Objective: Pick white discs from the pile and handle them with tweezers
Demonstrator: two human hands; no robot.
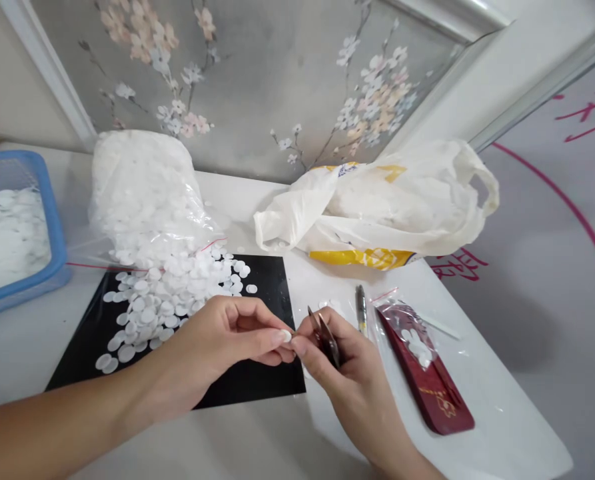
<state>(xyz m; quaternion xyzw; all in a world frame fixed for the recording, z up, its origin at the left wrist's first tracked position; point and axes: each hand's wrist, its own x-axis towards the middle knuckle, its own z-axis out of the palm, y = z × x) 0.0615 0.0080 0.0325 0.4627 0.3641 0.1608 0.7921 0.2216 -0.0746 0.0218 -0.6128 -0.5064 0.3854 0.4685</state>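
Observation:
My left hand (247, 333) is closed in a pinch on a small round white disc (286, 335), held up over the right edge of a black sheet (257, 383). Thumb and fingertips of my right hand (342, 367) meet the left fingertips at the disc's edge. Dark metal tweezers (327, 340) are tucked in the right hand, their narrow ends pointing up and away. A heap of similar white discs (162, 300) spreads over the black sheet, left of and behind my hands. Whatever lies between the right fingertips is too small to make out.
A clear bag (142, 187) full of discs stands behind the heap. At left is a blue-rimmed box (54, 220) of discs. A white plastic bag (387, 200) lies at the back right. Nearer are a pen (361, 308), a small clear bag (412, 327) and a dark red case (444, 403).

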